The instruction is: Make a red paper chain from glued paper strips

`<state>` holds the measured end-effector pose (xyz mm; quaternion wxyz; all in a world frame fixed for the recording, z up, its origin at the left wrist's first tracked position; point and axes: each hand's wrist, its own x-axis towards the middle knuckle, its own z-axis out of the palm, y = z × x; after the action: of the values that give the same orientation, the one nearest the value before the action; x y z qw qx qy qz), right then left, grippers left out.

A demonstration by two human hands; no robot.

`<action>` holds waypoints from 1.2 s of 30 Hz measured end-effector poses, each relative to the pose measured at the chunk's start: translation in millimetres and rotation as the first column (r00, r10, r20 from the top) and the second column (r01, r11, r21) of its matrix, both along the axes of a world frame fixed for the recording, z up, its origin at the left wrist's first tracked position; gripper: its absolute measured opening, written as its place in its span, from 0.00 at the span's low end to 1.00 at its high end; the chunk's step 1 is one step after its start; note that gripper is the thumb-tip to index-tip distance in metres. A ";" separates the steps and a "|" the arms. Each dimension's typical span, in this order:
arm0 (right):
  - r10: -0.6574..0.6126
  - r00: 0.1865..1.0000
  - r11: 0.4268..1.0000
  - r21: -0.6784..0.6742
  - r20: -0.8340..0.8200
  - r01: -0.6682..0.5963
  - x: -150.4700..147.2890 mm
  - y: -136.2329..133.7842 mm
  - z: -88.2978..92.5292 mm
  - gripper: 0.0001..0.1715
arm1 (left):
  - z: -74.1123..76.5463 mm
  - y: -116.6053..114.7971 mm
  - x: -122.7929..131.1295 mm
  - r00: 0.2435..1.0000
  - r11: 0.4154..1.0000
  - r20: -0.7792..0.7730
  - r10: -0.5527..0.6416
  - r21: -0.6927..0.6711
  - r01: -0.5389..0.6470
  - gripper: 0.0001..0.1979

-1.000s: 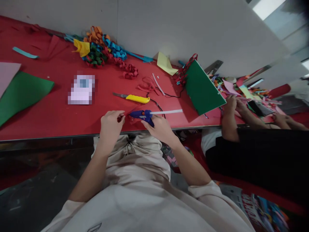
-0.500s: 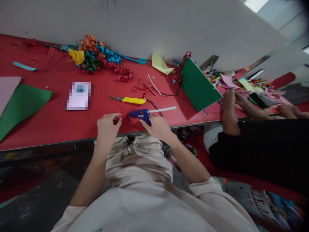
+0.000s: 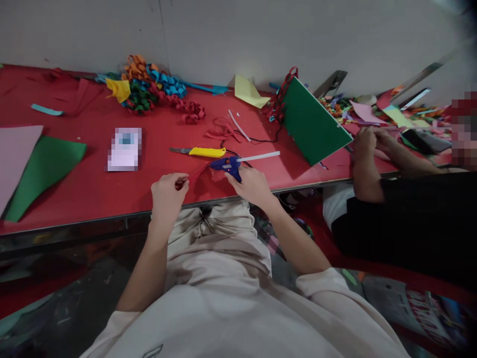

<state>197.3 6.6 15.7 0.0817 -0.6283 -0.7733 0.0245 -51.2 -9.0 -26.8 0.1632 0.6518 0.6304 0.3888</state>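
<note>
My right hand (image 3: 253,188) is wrapped round the handle of a blue hot glue gun (image 3: 228,167), its nozzle pointing left. A whitish glue stick (image 3: 260,156) juts out of its back end to the right. Close to the table's front edge, my left hand (image 3: 166,196) is pinched on a small dark red paper strip (image 3: 181,184), mostly hidden by the fingers. A gap separates the strip from the nozzle. Just beyond the gun lies a yellow utility knife (image 3: 207,152) with its blade out.
Curled paper chains (image 3: 151,87) lie by the wall. A pixelated pale rectangle (image 3: 125,149) and green paper (image 3: 48,166) are to the left. A green board (image 3: 315,122) leans upright at right, beside a co-worker's hands (image 3: 367,139). A loose glue stick (image 3: 239,125) lies near a black cord.
The glue gun in my right hand has moved right and slightly away from me, widening its distance from my left hand. My left hand keeps its pinch, almost still. The view has shifted slightly.
</note>
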 end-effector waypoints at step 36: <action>0.425 0.903 0.893 0.188 -0.057 -0.408 -57.0 -20.0 -22.6 0.31 | 6.0 -25.8 -24.6 0.789 0.949 -0.582 -0.196 0.091 0.303 0.20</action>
<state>140.2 -13.4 -7.0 0.1655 -0.4366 -0.8843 0.0052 -75.8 -34.9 -20.8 -0.0404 0.8270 0.5207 0.2081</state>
